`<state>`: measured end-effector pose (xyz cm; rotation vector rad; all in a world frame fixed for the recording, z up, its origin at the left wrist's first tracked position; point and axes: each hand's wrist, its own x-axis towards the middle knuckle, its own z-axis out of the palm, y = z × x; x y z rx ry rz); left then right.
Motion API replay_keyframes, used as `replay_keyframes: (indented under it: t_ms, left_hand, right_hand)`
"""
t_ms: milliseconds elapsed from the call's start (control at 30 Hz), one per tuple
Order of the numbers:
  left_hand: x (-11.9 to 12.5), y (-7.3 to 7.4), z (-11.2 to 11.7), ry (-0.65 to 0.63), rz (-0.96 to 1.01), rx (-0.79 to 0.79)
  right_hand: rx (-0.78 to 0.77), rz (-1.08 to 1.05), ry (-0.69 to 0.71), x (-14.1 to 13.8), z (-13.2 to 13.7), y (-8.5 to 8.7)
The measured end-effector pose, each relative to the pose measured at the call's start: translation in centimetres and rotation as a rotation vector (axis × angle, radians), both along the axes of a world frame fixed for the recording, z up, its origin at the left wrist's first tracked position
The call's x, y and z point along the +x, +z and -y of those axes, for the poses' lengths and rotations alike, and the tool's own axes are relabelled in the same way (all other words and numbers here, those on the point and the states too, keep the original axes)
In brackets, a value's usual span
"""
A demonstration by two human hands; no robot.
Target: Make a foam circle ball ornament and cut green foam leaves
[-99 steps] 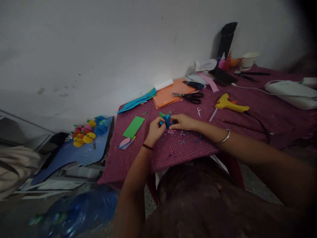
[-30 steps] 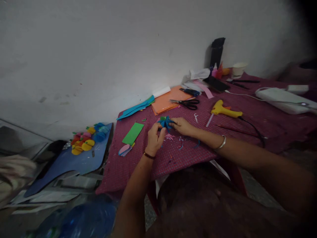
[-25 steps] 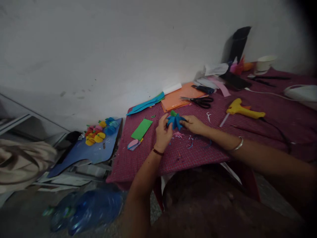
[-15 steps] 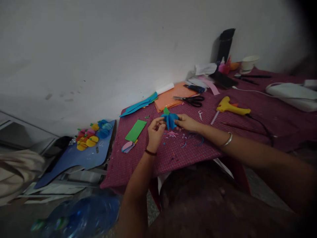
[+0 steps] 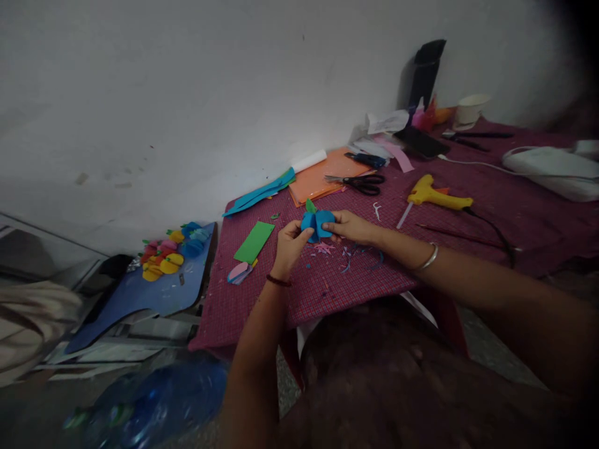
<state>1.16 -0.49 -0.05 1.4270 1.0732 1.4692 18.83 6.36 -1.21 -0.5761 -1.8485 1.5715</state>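
Note:
Between my two hands, above the table, is a blue paper ornament (image 5: pixel 322 218) made of folded round pieces, with a green leaf (image 5: pixel 311 206) on top. My left hand (image 5: pixel 291 242) pinches its left side, thumb in front. On the right side, my right hand (image 5: pixel 350 227) grips it with the thumb pressed on the blue face. Pink and blue paper scraps (image 5: pixel 324 248) lie on the cloth just beneath. To the left rest a green paper strip (image 5: pixel 254 242) and a few cut rounds (image 5: pixel 239 272) in pink, blue and yellow.
Scissors (image 5: pixel 360 183) lie on orange sheets (image 5: pixel 322 178) near a cutter (image 5: pixel 367 159). A yellow glue gun (image 5: pixel 435 194) and a phone (image 5: pixel 422 142) are at right. Finished paper ornaments (image 5: pixel 163 265) sit on a blue board (image 5: pixel 159 293) at left. Large bottles (image 5: pixel 173 399) stand below.
The blue ornament has turned and its folds are spread wider, showing broad round faces. My left thumb has moved onto its front. The camera view has shifted slightly.

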Motion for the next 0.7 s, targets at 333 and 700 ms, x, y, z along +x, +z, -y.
replay_keyframes:
  t_ms: [333, 700]
  left_hand:
    - [-0.4, 0.1, -0.3, 0.067, 0.076, -0.003]
    - [-0.2, -0.6, -0.8, 0.001, -0.083, -0.037]
  right_hand:
    - [0.490, 0.252, -0.234, -0.2, -0.4, -0.4]
    - [0.901, 0.545, -0.385, 0.4, 0.5, 0.4]
